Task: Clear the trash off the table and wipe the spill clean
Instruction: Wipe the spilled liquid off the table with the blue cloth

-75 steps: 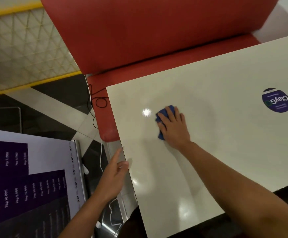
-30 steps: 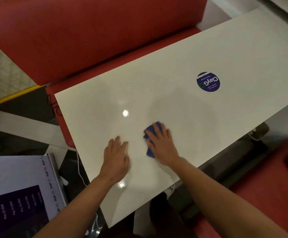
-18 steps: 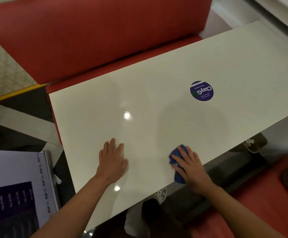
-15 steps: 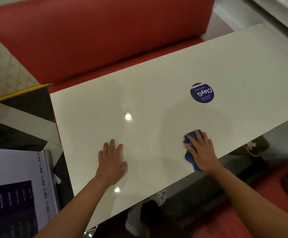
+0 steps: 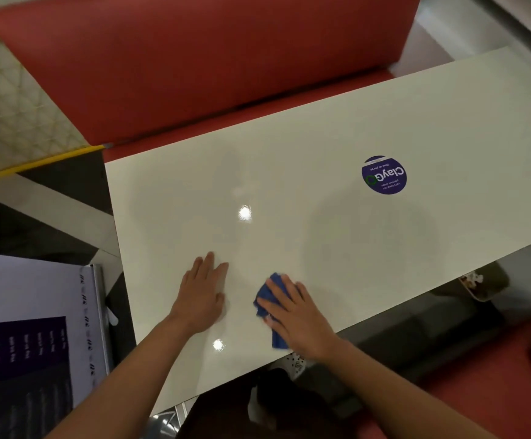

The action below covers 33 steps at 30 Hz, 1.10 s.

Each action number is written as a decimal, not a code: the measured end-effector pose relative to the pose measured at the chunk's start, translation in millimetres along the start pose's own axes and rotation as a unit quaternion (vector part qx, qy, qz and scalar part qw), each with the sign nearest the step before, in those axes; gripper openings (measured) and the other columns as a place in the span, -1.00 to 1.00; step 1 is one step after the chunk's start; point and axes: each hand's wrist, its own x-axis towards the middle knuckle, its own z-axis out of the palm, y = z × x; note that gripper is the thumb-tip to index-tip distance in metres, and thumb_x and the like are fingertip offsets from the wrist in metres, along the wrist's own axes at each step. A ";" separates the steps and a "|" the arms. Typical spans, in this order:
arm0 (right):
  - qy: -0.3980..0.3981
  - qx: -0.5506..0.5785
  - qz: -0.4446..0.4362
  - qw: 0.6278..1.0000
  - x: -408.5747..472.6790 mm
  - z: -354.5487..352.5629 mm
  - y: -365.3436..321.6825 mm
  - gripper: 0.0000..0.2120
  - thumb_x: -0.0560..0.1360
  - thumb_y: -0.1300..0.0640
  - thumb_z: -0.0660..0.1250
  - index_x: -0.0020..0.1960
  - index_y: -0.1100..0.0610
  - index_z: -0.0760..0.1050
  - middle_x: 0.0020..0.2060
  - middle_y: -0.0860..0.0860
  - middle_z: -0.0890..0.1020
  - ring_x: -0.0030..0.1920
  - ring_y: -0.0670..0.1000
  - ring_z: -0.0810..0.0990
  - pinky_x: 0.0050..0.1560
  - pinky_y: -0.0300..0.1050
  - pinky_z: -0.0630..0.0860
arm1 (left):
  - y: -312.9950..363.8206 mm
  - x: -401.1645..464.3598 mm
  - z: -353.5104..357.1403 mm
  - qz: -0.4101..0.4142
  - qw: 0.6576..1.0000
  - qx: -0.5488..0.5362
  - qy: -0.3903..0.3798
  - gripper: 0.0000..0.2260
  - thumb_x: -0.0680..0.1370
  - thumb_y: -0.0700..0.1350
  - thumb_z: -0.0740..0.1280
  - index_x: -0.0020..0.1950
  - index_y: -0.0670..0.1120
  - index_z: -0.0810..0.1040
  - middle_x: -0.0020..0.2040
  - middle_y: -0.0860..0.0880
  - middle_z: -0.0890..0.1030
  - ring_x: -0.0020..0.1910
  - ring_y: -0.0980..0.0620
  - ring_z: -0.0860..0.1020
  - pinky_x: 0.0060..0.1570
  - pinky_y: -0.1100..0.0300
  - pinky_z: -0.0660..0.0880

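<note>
A glossy white table (image 5: 305,198) fills the middle of the head view. My right hand (image 5: 299,315) presses a blue cloth (image 5: 265,301) flat against the tabletop near its front edge, fingers spread over it; most of the cloth is hidden under the palm. My left hand (image 5: 202,291) rests flat on the table just left of the cloth, fingers straight. Faint dull wipe marks show on the surface around the middle. I see no trash on the tabletop.
A round purple sticker (image 5: 383,174) is stuck on the table at right. A red bench (image 5: 200,61) runs along the far side, and red seating (image 5: 495,384) lies near right. A purple-and-white sign board (image 5: 33,327) stands at lower left.
My right hand slid the cloth from the right part of the front edge back left, close to my left hand. My left hand stayed flat in place.
</note>
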 end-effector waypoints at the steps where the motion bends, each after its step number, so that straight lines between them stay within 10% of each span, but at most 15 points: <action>1: -0.012 -0.006 -0.014 1.000 -16.4 5.1 -2.4 -0.58 0.74 -0.11 0.02 0.57 -0.09 0.28 0.65 0.03 0.10 0.65 0.18 -0.03 0.57 0.12 -0.05 | 0.4 0.4 -2.2 0.001 1.000 -0.005 -0.003 -0.40 0.64 -0.10 0.22 0.65 0.01 0.09 0.67 -0.12 -0.11 0.64 -0.19 -0.12 0.59 -0.11 -0.02; 13: -0.006 0.069 0.192 0.979 76.4 -50.3 95.1 -0.36 0.65 -0.24 -0.15 0.59 0.04 0.29 0.63 0.14 0.14 0.61 0.30 0.07 0.50 0.34 0.13 | -15.3 -13.0 -13.5 -0.053 0.996 -0.043 0.050 -0.45 0.64 0.00 0.28 0.60 -0.04 0.21 0.64 -0.17 0.08 0.61 -0.25 0.00 0.54 -0.11 0.08; 19: 0.023 0.022 0.030 0.999 151.7 -32.1 20.4 -0.49 0.68 -0.15 0.01 0.52 0.02 0.39 0.57 0.13 0.30 0.57 0.32 0.18 0.46 0.31 0.23 | -24.4 -40.6 -9.2 -0.081 0.990 -0.106 0.053 -0.43 0.67 0.01 0.25 0.64 0.01 0.12 0.67 -0.09 -0.02 0.64 -0.15 -0.10 0.59 -0.04 -0.03; 25: 0.001 0.028 -0.116 0.993 43.3 3.0 -43.2 -0.55 0.73 -0.16 0.02 0.57 -0.07 0.29 0.64 0.03 0.14 0.65 0.18 -0.03 0.59 0.15 -0.06 | -29.4 -58.1 -6.0 -0.094 0.984 -0.147 0.043 -0.37 0.62 -0.27 0.23 0.65 0.01 0.10 0.67 -0.08 -0.05 0.64 -0.13 -0.12 0.58 0.03 -0.10; 33: 0.003 0.022 -0.103 0.994 -89.2 12.1 22.3 -0.48 0.46 0.07 0.43 0.41 -0.08 0.45 0.54 0.00 0.38 0.54 0.18 0.29 0.39 0.10 0.43 | -1.9 -71.4 4.4 -0.056 0.991 -0.122 0.001 -0.35 0.59 -0.23 0.24 0.64 0.07 0.11 0.67 -0.04 -0.10 0.64 -0.10 -0.20 0.60 0.03 -0.08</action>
